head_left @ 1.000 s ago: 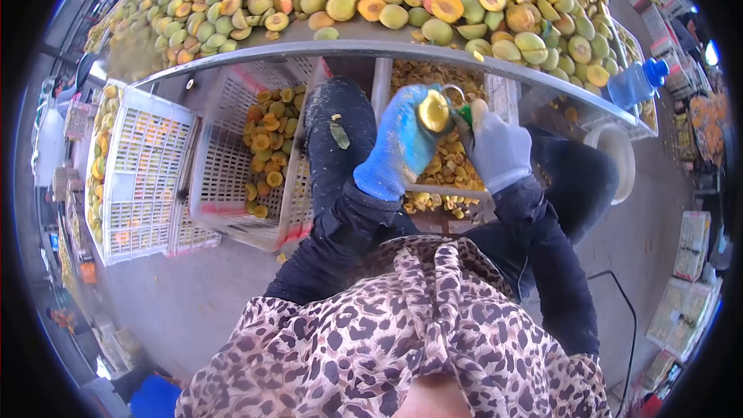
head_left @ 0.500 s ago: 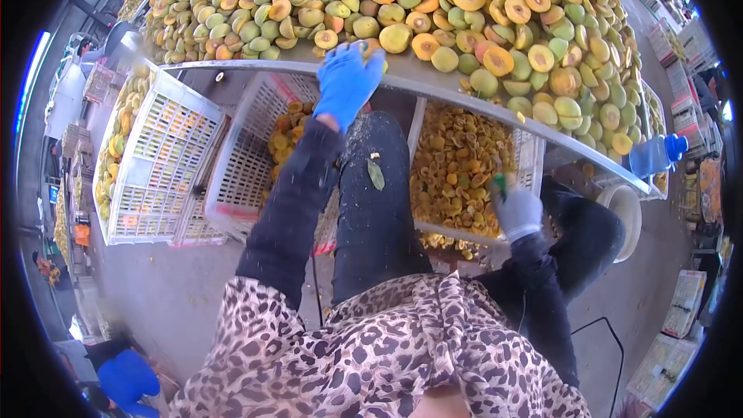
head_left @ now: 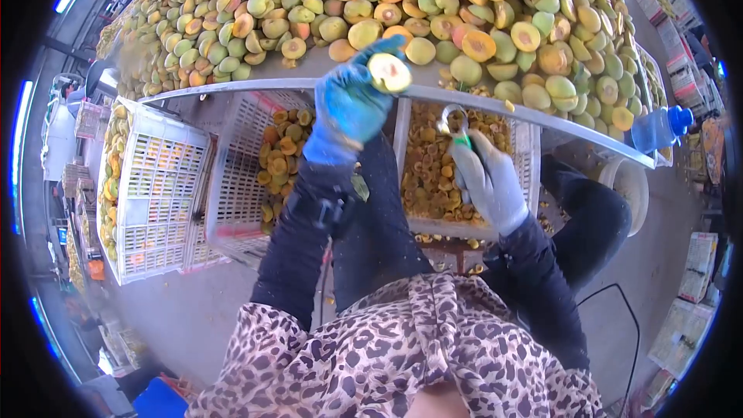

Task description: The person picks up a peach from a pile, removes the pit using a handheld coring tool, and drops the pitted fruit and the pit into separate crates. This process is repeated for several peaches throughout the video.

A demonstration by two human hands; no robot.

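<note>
My left hand [head_left: 352, 112], in a blue glove, grips a halved peach [head_left: 389, 73] at the table's near edge, with its pale cut face and reddish centre turned up. In my right hand [head_left: 493, 182], in a whitish glove, is a green-handled loop knife [head_left: 460, 136]. Its curved metal blade points up toward the table and stays apart from the fruit. Below this tool sits a crate of fruit scraps [head_left: 433, 186]. Beyond both hands, a large heap of halved peaches [head_left: 477, 45] covers the table.
The table's metal edge [head_left: 255, 87] runs across in front of me. A white crate [head_left: 232, 162] with orange fruit halves stands at left, beside another full crate [head_left: 159, 193]. A blue-capped bottle [head_left: 658, 130] rests at the right corner, above a pale bucket [head_left: 628, 193].
My left hand has come back from the heap's edge and turned, now showing a peach half. My right hand has risen from over the scraps crate, bringing the loop knife nearer the left hand.
</note>
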